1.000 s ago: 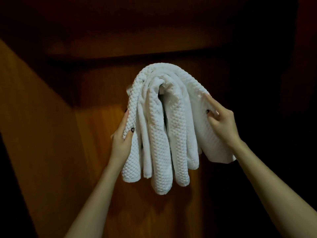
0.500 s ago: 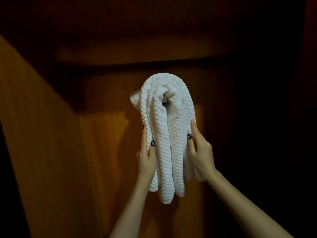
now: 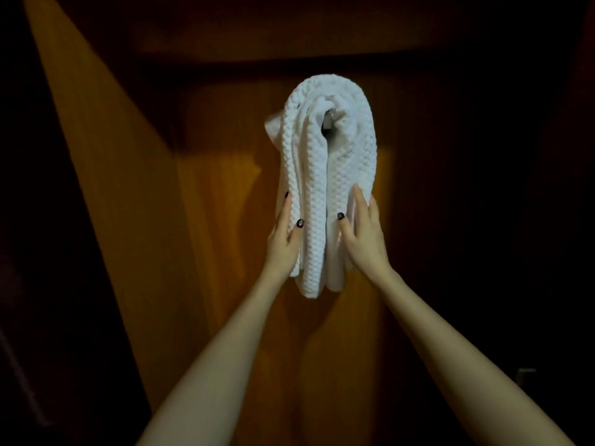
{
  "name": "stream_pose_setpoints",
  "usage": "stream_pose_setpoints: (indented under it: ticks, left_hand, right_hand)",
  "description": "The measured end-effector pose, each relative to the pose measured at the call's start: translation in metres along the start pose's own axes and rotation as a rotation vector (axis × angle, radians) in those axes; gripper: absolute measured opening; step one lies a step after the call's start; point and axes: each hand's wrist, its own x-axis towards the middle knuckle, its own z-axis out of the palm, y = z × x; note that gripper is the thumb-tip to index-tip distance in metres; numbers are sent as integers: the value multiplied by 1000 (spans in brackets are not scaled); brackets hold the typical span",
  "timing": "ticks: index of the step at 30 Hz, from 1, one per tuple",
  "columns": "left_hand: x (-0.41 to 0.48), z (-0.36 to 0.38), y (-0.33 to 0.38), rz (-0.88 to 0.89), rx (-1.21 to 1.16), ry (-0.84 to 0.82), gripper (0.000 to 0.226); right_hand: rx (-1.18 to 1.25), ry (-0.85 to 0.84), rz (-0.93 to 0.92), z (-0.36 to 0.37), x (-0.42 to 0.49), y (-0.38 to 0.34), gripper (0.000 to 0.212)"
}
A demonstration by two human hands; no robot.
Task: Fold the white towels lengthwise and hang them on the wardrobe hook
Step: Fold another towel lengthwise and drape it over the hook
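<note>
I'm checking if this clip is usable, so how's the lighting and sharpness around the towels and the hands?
Head view: dim overall, one warm patch lighting the wardrobe panel behind the white towels; the towels are brightest, their weave readable though slightly soft; the left hand and right hand are lit well enough; the edges and right side fall near-black; the hook is hidden by cloth.

White waffle-textured towels [image 3: 335,175], orange-brown wardrobe [image 3: 135,194]

A dim wardrobe [image 3: 206,284] of orange-brown wood, its back panel [image 3: 225,194] glowing warmly at the middle, a slanting side panel [image 3: 106,188] lit at left, a shadowed top board [image 3: 257,43] above, darkness along both outer edges.
</note>
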Motion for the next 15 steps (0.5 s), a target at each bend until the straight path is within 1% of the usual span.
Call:
stream_pose_setpoints:
  ticks: [2,4,6,7,10,12,15]
  left_hand:
    - [-25,-32,-5,26,129,16,53]
    - [-57,-66,-8,5,274,43,49]
    - [-95,-97,-10,-36,393,7,48]
    - [-115,-113,-12,-61,467,-45,48]
    - [-176,-160,-15,-147,711,-277,47]
    - [-220,-182,-16,-206,769,-344,46]
    - [-292,-199,-23,-322,759,-364,46]
  right_hand:
    - [-30,62,105,14,-36,-13,62]
    - [-42,42,189,34,-81,-25,65]
    - [-51,-63,222,55,-131,-35,67]
    - [-53,-122,236,64,-155,-39,68]
    - [-92,-297,275,86,-220,-53,67]
    - [-148,-440,259,101,-258,-62,65]
    - [-232,-659,267,121,-312,-74,62]
